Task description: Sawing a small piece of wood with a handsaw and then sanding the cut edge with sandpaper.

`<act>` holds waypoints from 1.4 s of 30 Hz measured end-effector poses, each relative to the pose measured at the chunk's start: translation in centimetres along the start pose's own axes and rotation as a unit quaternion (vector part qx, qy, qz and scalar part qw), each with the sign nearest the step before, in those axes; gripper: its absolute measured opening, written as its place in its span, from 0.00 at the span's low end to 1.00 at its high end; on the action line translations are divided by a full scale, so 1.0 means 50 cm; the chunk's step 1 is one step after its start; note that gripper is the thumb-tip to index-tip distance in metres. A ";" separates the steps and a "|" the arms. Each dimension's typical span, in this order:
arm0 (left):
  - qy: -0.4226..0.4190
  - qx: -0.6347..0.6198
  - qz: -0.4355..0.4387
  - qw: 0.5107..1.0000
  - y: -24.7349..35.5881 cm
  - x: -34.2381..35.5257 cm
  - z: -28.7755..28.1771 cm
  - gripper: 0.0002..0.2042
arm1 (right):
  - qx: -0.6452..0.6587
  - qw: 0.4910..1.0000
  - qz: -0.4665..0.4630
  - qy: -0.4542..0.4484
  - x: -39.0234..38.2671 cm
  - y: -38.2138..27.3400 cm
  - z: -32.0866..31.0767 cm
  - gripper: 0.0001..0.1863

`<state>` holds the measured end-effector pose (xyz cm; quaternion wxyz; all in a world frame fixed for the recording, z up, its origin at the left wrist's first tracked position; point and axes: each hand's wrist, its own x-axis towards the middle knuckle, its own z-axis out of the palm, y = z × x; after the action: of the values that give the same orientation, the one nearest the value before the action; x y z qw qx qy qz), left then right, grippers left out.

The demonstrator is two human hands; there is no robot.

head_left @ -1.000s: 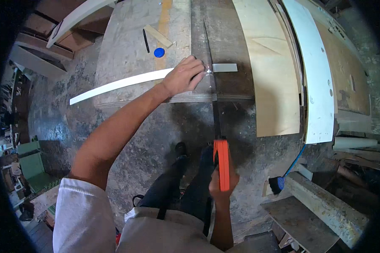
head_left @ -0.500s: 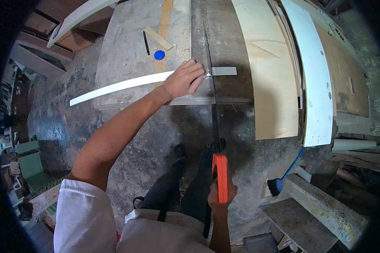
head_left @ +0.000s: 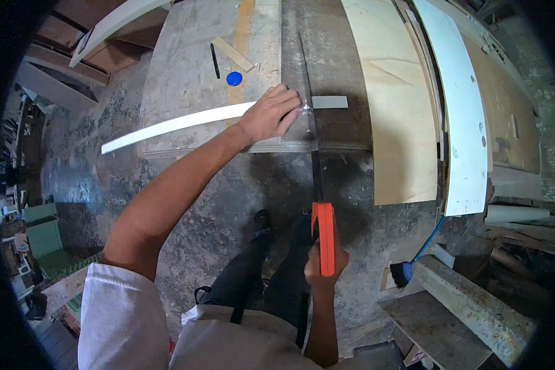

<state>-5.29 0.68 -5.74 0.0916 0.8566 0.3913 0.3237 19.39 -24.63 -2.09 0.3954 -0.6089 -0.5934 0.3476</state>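
Forward since the earlier frame had moved the right hand (head_left: pixel 314 271), its fingers wrapped tightly around the orange-handled, dark-bladed metal handsaw (head_left: pixel 327 240). Bent fingers of the left hand (head_left: pixel 268 116) held the narrow, flat white strip (head_left: pixel 185 127), crossed by the blade, on the worn grey workbench (head_left: pixel 185 74).

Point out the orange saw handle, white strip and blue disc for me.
Orange saw handle (head_left: pixel 328 240), head view: its middle.
White strip (head_left: pixel 188 121), head view: its long left part.
Blue disc (head_left: pixel 234 79), head view: its centre.
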 end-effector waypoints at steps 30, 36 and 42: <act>0.020 -0.003 -0.007 1.000 -0.009 0.013 0.007 0.05 | -0.017 0.999 -0.016 0.031 -0.061 -0.028 -0.042 0.21; 0.001 0.011 -0.021 1.000 -0.013 0.007 0.009 0.05 | -0.001 1.000 -0.023 0.007 -0.018 -0.022 -0.023 0.19; 0.019 0.006 -0.003 1.000 -0.009 0.010 0.007 0.05 | -0.007 1.000 0.020 0.020 -0.046 -0.035 -0.040 0.17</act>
<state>-5.12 1.37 -5.94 0.0801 0.8494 0.3978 0.3374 20.28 -27.09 0.29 0.3958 -0.6300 -0.5756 0.3394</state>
